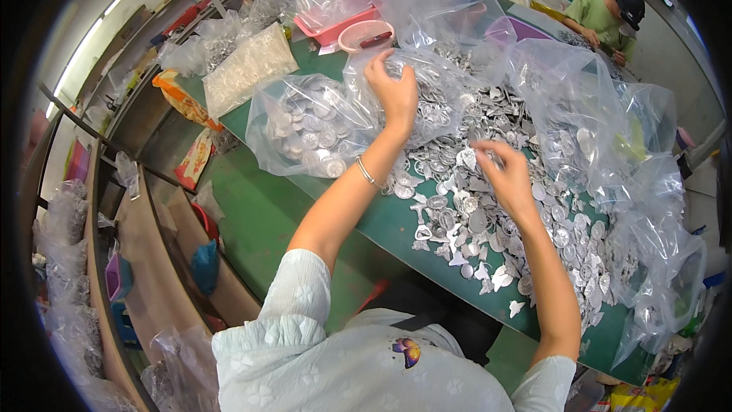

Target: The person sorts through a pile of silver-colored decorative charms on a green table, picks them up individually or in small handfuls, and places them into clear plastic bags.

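My left hand point(394, 93) is raised over a clear plastic bag point(431, 80) of silver metal pieces, thumb and fingers curved and apart, with nothing visible in them. Over the loose pile of flat silver metal pieces point(476, 221), my right hand point(507, 179) has thumb and forefinger close together at a small silver metal piece point(466, 157), which appears to be between their tips. The pile mixes ovals, discs and winged shapes. Left of my left wrist lies another clear bag point(309, 126) with round silver pieces inside.
A pink round bowl point(366, 36) with a red-and-black object and a red tray point(335, 28) stand at the back of the green table point(404, 236). A bag of pale pieces point(252, 69) lies far left. Large clear bags point(564, 99) cover the right side. Another person point(602, 23) works far right.
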`<state>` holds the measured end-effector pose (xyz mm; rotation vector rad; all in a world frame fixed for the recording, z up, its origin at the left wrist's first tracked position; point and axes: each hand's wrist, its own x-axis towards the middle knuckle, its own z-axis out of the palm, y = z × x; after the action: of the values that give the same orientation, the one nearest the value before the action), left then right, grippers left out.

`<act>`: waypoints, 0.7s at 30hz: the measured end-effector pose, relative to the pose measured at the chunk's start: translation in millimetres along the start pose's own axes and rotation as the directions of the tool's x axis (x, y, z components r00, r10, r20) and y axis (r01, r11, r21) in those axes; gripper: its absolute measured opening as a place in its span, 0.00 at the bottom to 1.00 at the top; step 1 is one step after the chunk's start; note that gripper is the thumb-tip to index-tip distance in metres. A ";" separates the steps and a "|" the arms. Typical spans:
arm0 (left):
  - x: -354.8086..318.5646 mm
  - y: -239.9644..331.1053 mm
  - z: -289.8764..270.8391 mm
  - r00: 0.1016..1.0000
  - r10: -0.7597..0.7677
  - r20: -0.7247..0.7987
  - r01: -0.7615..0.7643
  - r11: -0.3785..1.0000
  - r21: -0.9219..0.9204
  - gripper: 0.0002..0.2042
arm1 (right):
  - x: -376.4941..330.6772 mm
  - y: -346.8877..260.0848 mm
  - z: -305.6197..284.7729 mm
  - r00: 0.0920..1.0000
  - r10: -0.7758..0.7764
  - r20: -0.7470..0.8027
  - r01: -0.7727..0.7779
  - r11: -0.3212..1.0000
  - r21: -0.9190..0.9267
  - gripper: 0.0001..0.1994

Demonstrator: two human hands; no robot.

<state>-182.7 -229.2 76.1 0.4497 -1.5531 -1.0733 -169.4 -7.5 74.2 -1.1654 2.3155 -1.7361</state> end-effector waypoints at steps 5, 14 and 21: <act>4.1 -3.6 -13.6 0.989 0.050 0.141 -0.063 0.994 0.090 0.17 | 83.4 36.3 45.8 0.993 -0.090 -0.073 0.066 0.956 -0.286 0.09; -13.9 14.1 -35.5 0.666 0.304 0.681 -0.596 0.766 0.240 0.10 | 95.8 42.9 49.6 0.996 0.047 0.073 0.011 0.769 -0.639 0.06; -26.2 35.7 -63.2 0.507 0.231 0.830 -0.741 0.609 0.283 0.14 | 91.3 30.6 38.8 0.993 -0.070 -0.095 -0.003 0.792 -0.611 0.08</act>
<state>-107.5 -215.3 86.9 -0.1138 -2.5862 -0.1599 -235.0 -87.9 70.4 -1.1882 3.0719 -1.0815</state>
